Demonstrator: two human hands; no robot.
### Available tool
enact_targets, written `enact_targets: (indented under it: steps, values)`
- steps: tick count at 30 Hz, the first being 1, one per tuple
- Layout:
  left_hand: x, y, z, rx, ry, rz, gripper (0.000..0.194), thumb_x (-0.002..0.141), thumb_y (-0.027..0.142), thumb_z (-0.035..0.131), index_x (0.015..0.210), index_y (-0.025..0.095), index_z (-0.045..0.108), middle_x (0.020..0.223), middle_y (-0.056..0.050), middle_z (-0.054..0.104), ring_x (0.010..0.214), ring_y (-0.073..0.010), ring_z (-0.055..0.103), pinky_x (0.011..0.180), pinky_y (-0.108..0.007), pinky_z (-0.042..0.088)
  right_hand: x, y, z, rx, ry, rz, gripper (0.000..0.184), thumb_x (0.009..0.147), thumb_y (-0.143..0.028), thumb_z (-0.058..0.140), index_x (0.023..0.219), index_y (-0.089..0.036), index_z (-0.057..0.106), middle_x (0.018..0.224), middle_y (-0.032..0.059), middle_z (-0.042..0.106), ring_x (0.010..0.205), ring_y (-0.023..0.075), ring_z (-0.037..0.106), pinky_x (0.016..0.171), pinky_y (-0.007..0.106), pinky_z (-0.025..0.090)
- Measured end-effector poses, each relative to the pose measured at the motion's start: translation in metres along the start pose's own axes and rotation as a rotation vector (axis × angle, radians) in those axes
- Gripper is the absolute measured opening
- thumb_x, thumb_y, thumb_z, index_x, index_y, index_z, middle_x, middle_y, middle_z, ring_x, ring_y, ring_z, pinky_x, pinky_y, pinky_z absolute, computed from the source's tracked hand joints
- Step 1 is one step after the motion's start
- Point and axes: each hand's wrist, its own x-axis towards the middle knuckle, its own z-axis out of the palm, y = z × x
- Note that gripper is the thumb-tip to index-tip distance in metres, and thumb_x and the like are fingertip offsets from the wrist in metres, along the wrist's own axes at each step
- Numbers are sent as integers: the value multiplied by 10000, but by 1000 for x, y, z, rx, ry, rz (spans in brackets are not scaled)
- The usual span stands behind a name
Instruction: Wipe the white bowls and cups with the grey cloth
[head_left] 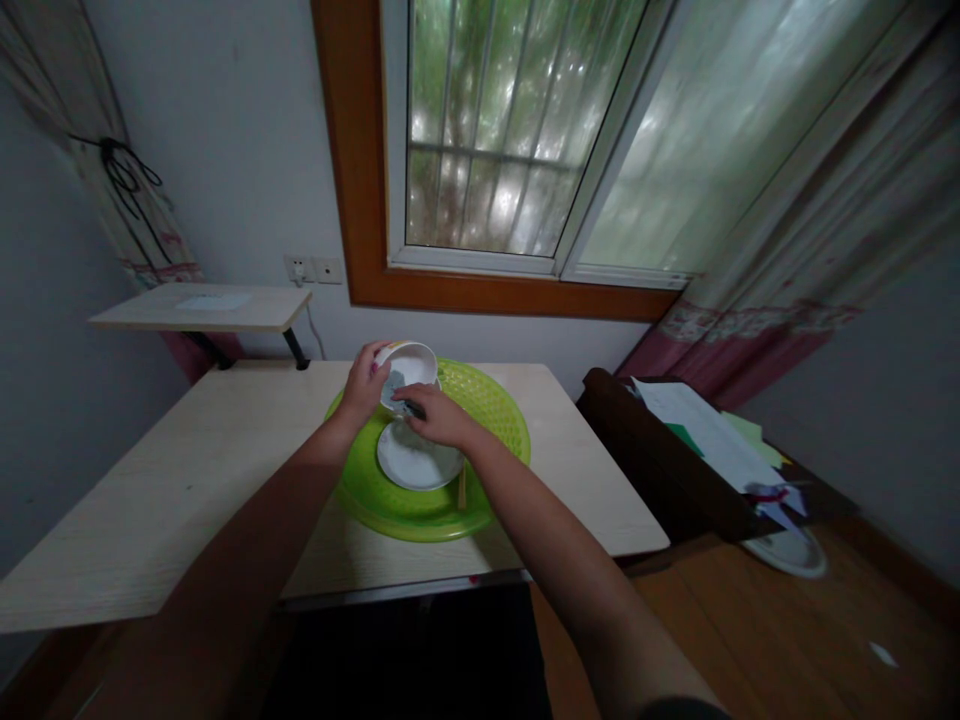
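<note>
My left hand (pixel 364 382) grips the rim of a white bowl (pixel 415 362), which is tilted with its opening toward me. My right hand (pixel 435 414) is closed at the bowl's near right side, around something small and dark that I cannot make out. A greyish patch (pixel 393 382) shows inside the bowl, between the two hands. Just below them a white plate (pixel 417 462) lies on a round, bright green tray (pixel 495 425). A thin yellowish stick (pixel 462 489), perhaps chopsticks, rests on the tray beside the plate, close to my right forearm.
The tray stands on a pale wooden table (pixel 225 440). A small raised shelf (pixel 202 308) with a paper on it is at the back left. Right of the table, a dark brown cabinet (pixel 660 450) carries papers (pixel 705 430). Behind is a barred window (pixel 510 130).
</note>
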Motion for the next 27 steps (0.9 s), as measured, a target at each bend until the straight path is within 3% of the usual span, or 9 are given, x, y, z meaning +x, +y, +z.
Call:
enact_targets:
  steps: [3,5,9,13,16,21,27]
  values:
    - [-1,2,-2,55,15,61,402,874,345,512,1254,227,567,1278,-103,614,1206,-250,568,1081,-450,432,1,6,0,221,-25,-50,446,880,-161,619,1324,-195,632,1400,87,626,1288,197,578,1118,369,425]
    - [-1,2,-3,80,27,85,407,881,347,505,1268,233,564,1287,-102,608,1218,-250,563,1086,-451,431,2,9,-2,239,-15,-36,369,912,-173,575,1260,-217,689,1386,71,642,1285,190,589,1113,373,435]
    - [-1,1,-3,85,42,91,403,883,348,518,1267,236,571,1286,-100,610,1213,-254,566,1078,-452,438,1,7,-6,-37,76,43,324,895,-133,560,1136,-203,764,1281,79,704,1222,217,610,1101,394,443]
    - [0,2,-2,84,36,90,405,875,343,533,1262,229,573,1277,-101,611,1203,-253,569,1062,-440,448,-1,-5,-14,-365,140,89,293,888,-164,593,1131,-176,756,1319,110,667,1338,300,469,1130,486,382]
    - [0,5,-2,82,42,87,408,886,343,515,1276,235,561,1295,-99,603,1223,-248,560,1073,-438,441,-2,-16,-18,-470,182,118,304,915,-164,560,1172,-157,721,1393,128,612,1390,330,387,1136,529,340]
    - [-1,4,-2,95,66,73,406,907,351,493,1297,249,542,1326,-96,587,1247,-247,546,1090,-446,429,-3,-19,-14,-439,150,135,370,904,-159,560,1255,-140,676,1433,145,576,1351,333,405,1118,514,354]
    - [-4,5,-1,121,39,98,422,925,387,485,1322,246,514,1323,-107,563,1251,-256,528,1104,-461,410,0,-5,0,-244,56,41,489,872,-152,566,1357,-145,619,1400,131,616,1283,276,505,1141,462,358]
